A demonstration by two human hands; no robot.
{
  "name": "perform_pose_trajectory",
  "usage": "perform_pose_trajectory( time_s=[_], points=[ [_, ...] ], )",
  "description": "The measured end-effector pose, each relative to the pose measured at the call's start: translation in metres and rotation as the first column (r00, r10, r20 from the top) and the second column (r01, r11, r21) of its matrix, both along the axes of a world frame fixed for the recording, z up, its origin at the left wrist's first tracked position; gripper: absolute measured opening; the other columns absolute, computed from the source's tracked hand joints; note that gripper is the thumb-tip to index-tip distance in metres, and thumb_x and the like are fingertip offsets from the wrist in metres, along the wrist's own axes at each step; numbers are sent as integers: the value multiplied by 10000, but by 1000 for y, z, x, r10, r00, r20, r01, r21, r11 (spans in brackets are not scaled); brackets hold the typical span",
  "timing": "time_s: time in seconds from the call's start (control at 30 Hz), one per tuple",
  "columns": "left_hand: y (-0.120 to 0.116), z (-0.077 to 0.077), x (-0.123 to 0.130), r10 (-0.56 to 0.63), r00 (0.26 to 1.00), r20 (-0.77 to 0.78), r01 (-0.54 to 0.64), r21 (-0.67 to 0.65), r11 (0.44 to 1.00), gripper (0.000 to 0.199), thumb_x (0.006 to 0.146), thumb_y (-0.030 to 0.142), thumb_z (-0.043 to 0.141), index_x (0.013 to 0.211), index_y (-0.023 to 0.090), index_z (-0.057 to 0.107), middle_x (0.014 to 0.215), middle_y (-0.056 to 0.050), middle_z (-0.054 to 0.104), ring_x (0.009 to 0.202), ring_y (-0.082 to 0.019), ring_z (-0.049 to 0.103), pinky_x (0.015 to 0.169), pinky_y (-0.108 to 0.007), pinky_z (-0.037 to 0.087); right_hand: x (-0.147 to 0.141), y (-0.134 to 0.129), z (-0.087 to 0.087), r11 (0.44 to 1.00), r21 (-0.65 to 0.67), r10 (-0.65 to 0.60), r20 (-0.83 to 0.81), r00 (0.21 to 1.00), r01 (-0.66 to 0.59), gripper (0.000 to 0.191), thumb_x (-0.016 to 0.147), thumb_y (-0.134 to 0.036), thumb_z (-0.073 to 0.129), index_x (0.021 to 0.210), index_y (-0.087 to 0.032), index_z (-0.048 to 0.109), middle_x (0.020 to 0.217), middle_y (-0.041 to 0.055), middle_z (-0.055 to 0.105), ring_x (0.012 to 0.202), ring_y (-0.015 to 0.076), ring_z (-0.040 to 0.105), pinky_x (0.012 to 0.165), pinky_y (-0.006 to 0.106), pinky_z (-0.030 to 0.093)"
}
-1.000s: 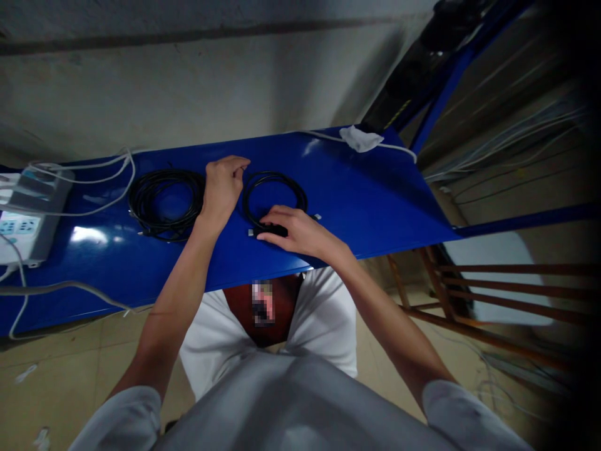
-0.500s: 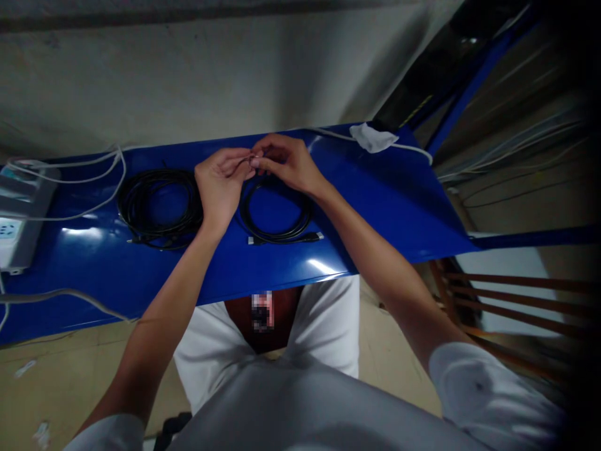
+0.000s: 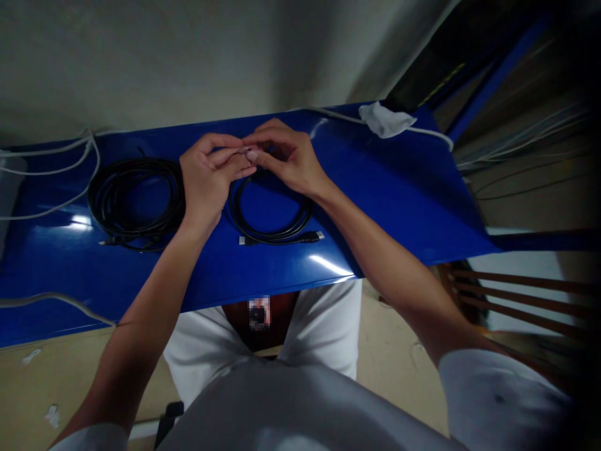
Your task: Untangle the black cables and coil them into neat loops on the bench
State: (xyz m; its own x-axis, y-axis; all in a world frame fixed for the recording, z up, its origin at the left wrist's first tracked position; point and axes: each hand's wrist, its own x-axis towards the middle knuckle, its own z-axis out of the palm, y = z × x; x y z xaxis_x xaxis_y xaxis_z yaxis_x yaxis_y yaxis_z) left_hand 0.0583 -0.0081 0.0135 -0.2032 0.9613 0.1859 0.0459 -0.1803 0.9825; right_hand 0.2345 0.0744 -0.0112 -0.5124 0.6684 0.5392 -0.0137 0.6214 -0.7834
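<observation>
My left hand and my right hand meet fingertip to fingertip above the far side of a coiled black cable. Both are closed in a pinch on a thin dark strand, mostly hidden by the fingers; its kind is not clear. The coiled cable lies on the blue table, its two plug ends with pale metal tips toward me. Left of my left hand sits a larger bundle of black cable, wound in several loops.
White cords and a grey power strip are at the left. A grey cord crosses the front left edge. A crumpled white tissue rests on a white cable at the back right. A wall stands behind the table.
The view has shifted a little, so the table's left end shows less. My hands stay pinched together over the coil, with the fingers slightly rearranged.
</observation>
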Motion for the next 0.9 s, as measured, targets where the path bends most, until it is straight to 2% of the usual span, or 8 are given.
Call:
perform_pose_trajectory(
  time_s=[0.23,0.4,0.6,0.7,0.9],
  points=[
    [-3,0,2,-27,999,27,28,-33,999,315,931,452,928,1064,291,693,1082,6,864,1151,-298,829,850,-441,740,-2,0,-4,985,-167,42,-28,999,-46,566,936,-740,830,1159,-233,714,1159,60,761,1047,217,744,991,380,676],
    [-4,0,1,-25,999,33,26,-20,999,294,944,463,911,1074,281,719,1071,-25,859,1141,-302,834,822,-415,732,-4,1,-8,974,-215,63,-46,997,-71,538,919,-696,875,1140,-235,710,1116,38,766,1027,218,755,966,382,686],
    [-5,1,1,-36,999,38,38,-45,998,346,948,508,914,1089,263,715,1001,-14,854,1046,-262,837,944,-449,721,-2,2,-3,990,-140,22,11,1000,-21,471,963,-658,850,1113,-229,724,1159,61,758,1061,225,747,984,360,663],
    [-5,2,1,-52,998,38,54,-53,997,345,970,540,885,1109,281,705,1019,-13,848,1091,-268,836,1013,-451,710,0,-1,2,996,-89,-19,61,998,24,409,1002,-630,814,1116,-244,741,1180,76,765,1083,231,747,985,342,652],
    [-5,5,4,-47,997,57,49,-35,998,372,973,556,876,1107,254,705,1052,-57,835,1149,-307,837,997,-439,708,4,-7,4,998,11,-69,47,996,69,316,1096,-570,688,1124,-268,775,1239,95,785,1212,281,737,1076,434,638]
  ],
)
